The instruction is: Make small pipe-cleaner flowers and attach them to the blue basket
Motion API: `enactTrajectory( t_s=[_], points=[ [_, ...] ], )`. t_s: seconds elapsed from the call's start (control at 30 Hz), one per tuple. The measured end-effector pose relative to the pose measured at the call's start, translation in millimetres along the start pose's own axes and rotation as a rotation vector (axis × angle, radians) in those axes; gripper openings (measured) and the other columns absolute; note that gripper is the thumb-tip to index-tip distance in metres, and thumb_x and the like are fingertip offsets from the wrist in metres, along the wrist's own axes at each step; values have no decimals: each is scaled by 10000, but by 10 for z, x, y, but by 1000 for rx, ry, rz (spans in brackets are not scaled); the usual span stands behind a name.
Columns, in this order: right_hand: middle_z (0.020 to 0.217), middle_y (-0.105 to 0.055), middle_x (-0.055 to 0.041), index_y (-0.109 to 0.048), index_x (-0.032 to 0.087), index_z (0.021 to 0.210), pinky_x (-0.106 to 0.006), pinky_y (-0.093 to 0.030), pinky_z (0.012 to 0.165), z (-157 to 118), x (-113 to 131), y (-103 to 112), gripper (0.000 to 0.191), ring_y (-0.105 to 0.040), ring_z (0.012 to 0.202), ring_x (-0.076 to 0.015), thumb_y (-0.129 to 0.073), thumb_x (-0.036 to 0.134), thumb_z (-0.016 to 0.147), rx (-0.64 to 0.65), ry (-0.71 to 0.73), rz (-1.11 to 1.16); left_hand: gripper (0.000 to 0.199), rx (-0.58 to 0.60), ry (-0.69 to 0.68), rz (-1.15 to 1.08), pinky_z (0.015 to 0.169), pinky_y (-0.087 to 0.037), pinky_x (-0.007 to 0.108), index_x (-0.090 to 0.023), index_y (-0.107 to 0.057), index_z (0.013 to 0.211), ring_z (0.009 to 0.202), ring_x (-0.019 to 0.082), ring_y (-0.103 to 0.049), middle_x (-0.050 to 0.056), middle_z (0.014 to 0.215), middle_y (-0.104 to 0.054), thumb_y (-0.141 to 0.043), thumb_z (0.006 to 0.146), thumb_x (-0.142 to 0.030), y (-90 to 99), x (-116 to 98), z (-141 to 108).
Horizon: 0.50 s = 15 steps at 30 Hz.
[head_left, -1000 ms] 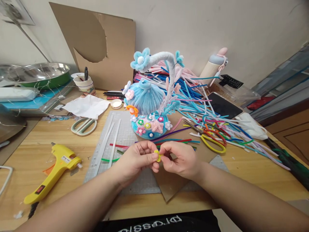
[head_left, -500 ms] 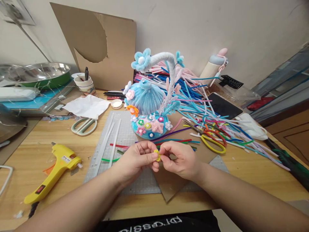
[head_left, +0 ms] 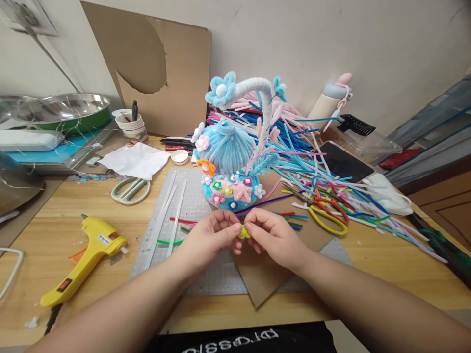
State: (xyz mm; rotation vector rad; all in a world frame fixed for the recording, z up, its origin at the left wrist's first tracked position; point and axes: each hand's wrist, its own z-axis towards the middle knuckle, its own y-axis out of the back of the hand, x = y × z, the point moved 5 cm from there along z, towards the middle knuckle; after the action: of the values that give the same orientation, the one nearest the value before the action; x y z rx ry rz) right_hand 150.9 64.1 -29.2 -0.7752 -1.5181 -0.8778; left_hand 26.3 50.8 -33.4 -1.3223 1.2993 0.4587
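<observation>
Between my fingertips is a small yellow pipe-cleaner piece, bent into loops like a little flower. My left hand pinches it from one side with thumb and forefinger. On the other side my right hand has its thumb and fingers closed on it too; part of the piece is hidden. Just beyond my hands stands a blue fuzzy craft piece with a ribbed shell-like top, a white arching stem, and small coloured flowers and a pink starfish on its base.
A cutting mat and a cardboard piece lie under my hands. At left are a yellow glue gun and pale-handled scissors. Orange-and-yellow-handled pliers and piled pipe cleaners lie at right, near a phone.
My right fingers have closed in on the yellow piece, and more of its loops show between both hands. The view has shifted slightly, moving the scene a little to the right.
</observation>
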Motion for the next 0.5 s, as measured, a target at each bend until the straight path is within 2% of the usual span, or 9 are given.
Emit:
enactTrajectory(
  t_s=[0.1, 0.23, 0.33, 0.43, 0.5],
  points=[
    [603, -480, 48, -478, 186, 756, -194, -345, 447, -8, 17, 11, 171, -448, 462, -72, -471, 300, 883, -42, 16, -48, 243, -17, -4, 62, 637, -489, 237, -123, -577, 807, 610, 93, -602, -4, 694, -631, -734, 717, -286, 2, -21, 3],
    [604, -483, 37, -486, 183, 694, -201, -327, 463, -22, 78, 12, 123, -422, 504, -80, -496, 210, 814, -12, 48, -227, 195, -69, 18, 174, 603, -477, 237, -128, -588, 727, 561, 95, -595, -25, 615, -614, -742, 669, -232, 2, -38, -4],
    [570, -469, 37, -484, 181, 624, -203, -313, 465, -37, 129, 21, 136, -401, 514, -83, -521, 180, 755, -67, 80, -316, 155, -64, 11, 200, 587, -469, 228, -132, -587, 713, 548, 94, -590, -27, 577, -618, -719, 676, -206, -26, -42, -13],
    [531, -464, 50, -465, 187, 616, -190, -297, 414, -38, 70, 13, 125, -390, 446, -69, -499, 190, 737, -120, -38, -146, 145, -76, -28, 195, 584, -464, 212, -133, -591, 718, 554, 87, -591, -26, 581, -631, -719, 674, -183, -34, -56, -14],
    [503, -470, 61, -455, 189, 632, -178, -276, 375, -28, -1, -16, 126, -378, 386, -56, -477, 208, 754, -100, -144, 14, 153, -90, -31, 185, 583, -465, 202, -128, -596, 714, 554, 81, -593, -26, 587, -634, -734, 663, -170, -16, -60, -7]
  ],
)
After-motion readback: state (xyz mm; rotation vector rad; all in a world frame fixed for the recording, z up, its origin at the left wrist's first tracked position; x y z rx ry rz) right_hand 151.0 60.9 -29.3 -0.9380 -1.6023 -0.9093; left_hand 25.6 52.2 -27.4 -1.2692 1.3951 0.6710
